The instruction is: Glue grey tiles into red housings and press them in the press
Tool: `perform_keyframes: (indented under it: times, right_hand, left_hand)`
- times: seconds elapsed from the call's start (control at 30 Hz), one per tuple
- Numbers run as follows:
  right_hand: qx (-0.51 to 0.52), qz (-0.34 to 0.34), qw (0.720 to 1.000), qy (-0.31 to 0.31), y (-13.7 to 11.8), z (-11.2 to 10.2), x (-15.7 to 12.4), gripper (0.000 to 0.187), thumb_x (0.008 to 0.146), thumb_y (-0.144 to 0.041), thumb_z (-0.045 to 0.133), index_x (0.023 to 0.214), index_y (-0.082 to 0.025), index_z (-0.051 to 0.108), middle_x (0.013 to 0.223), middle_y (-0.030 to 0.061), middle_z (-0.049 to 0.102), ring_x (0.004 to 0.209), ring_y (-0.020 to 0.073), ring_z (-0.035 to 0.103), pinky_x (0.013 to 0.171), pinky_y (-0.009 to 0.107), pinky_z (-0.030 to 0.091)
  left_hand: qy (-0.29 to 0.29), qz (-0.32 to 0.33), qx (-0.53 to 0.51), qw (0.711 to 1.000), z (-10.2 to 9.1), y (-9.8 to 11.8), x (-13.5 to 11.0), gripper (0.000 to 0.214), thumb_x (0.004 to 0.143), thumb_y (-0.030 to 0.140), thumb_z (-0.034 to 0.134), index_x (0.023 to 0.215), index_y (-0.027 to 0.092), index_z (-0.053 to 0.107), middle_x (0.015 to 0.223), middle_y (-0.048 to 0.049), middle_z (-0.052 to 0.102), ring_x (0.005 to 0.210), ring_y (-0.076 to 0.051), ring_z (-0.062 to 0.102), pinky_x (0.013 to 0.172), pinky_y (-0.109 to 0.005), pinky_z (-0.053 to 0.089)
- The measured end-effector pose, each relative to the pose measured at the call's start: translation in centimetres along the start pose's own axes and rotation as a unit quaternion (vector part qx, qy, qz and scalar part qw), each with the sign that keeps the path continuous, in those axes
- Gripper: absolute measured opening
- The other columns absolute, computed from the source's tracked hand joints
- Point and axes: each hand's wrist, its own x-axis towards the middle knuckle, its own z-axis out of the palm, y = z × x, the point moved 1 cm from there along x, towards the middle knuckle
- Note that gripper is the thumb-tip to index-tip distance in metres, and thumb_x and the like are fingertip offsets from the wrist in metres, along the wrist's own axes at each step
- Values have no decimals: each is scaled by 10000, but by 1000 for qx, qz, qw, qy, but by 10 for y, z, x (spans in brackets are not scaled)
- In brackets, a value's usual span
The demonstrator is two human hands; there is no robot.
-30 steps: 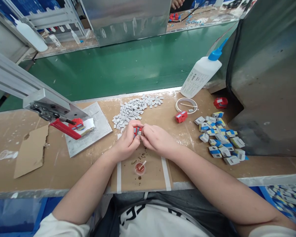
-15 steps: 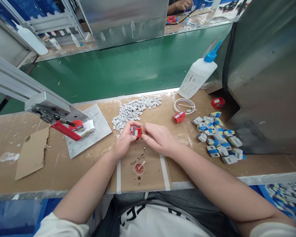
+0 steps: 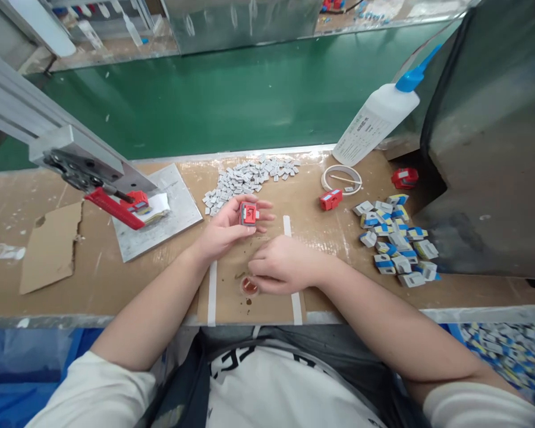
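A small red plastic block with a square recess [image 3: 249, 214] is in my left hand [image 3: 226, 229], held between thumb and fingers with the recess facing up. Lower down, my right hand [image 3: 280, 264] has its fingers pinched at the rim of a small clear cup of reddish-brown liquid [image 3: 248, 286]. The pinched fingers cover the outer end of the small white stick that stands in the cup. Dark drips [image 3: 248, 302] mark the cardboard mat [image 3: 229, 312] around the cup.
Many small grey tiles [image 3: 245, 181] lie behind my hands. On the right are a tape roll [image 3: 324, 178], another red block [image 3: 330, 200], a tilted white bottle [image 3: 374, 125] and a pile of grey, blue and yellow blocks [image 3: 396, 238]. A red-handled toggle clamp [image 3: 113, 207] stands left.
My right hand has left the red block and come down toward me to the cup. My left hand has turned the block so its recess faces up. The view has shifted slightly.
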Motion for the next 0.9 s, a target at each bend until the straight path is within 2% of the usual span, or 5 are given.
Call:
perform_keyframes:
  times: [0.2,0.5,0.63,0.73,0.9]
  right_hand:
    - [10,-6,1000,28,1,5,1,318,1044,-273,487,731,-222,517,689,-12,627,606,138,478,620,310,269]
    - [123,-5,991,45,-2,-2,1,357,971,-221,490,648,-248,338,567,-45,452,539,126,393,575,291,287]
    - [127,59,969,202,6,-16,-8,394,1004,-271,453,660,-260,263,548,-50,333,501,128,318,540,298,273]
    - [74,171,918,349,14,-28,-15,401,1021,-315,464,664,-259,291,567,-42,326,504,126,301,539,301,269]
    - [18,241,880,409,23,-32,-15,372,987,-307,518,663,-245,344,574,-43,339,527,124,310,556,300,273]
  left_hand:
    - [25,28,149,988,-4,-1,2,545,848,328,851,1332,224,621,1255,-95,694,1051,-207,693,934,-358,596]
    - [20,-18,110,994,-9,-8,4,592,781,238,905,1317,192,656,1242,-108,722,1143,-242,723,1025,-408,599]
    - [19,-32,120,992,-8,-7,4,578,760,229,919,1279,164,673,1229,-118,738,1075,-221,743,1007,-400,611]
    - [18,-55,123,991,-6,-8,4,605,735,223,935,1275,159,670,1174,-111,757,1041,-216,753,991,-398,620]
    - [14,-69,132,989,-5,-9,3,607,724,237,944,1261,163,671,1095,-90,771,1014,-221,760,999,-431,622]
